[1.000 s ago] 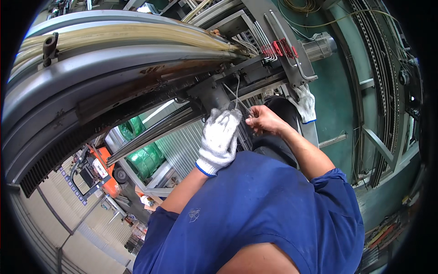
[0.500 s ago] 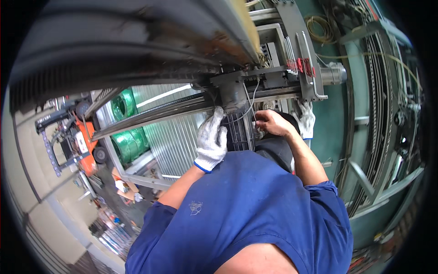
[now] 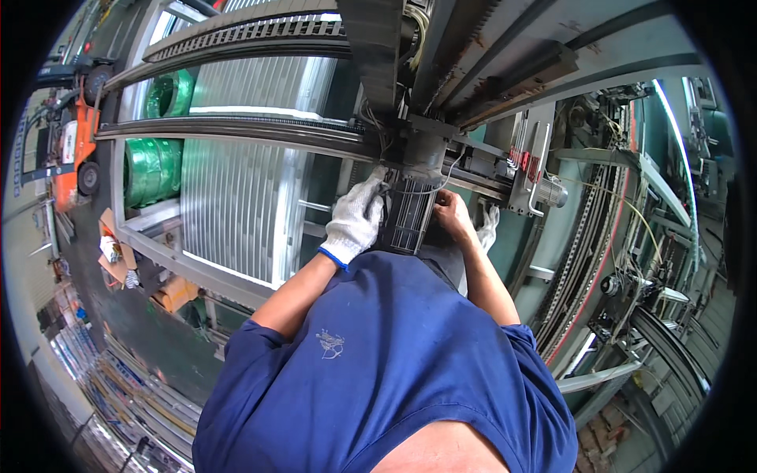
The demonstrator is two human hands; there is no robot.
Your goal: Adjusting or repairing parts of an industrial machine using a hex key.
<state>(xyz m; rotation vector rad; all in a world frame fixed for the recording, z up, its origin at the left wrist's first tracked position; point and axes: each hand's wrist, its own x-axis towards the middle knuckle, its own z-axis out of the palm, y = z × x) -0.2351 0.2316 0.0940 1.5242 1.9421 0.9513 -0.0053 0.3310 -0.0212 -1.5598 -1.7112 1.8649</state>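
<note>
Beside green wrapped rolls [image 3: 154,169], gloved left hand [image 3: 356,221] and bare right hand [image 3: 453,217] grip ribbed black motor [image 3: 406,217].

A grey floor [image 3: 150,331] lies far below, with an orange forklift [image 3: 75,150], green rolls [image 3: 154,169] and corrugated sheeting [image 3: 236,205].

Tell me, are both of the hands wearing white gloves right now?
No. Only the left hand wears a white glove; the right hand is bare against the black ribbed motor housing.

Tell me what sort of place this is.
Most likely a factory or industrial workshop. An orange forklift stands on the floor beside green wrapped rolls, and both hands, the gloved left hand and the bare right hand, work on a black motor within heavy machinery.
</note>
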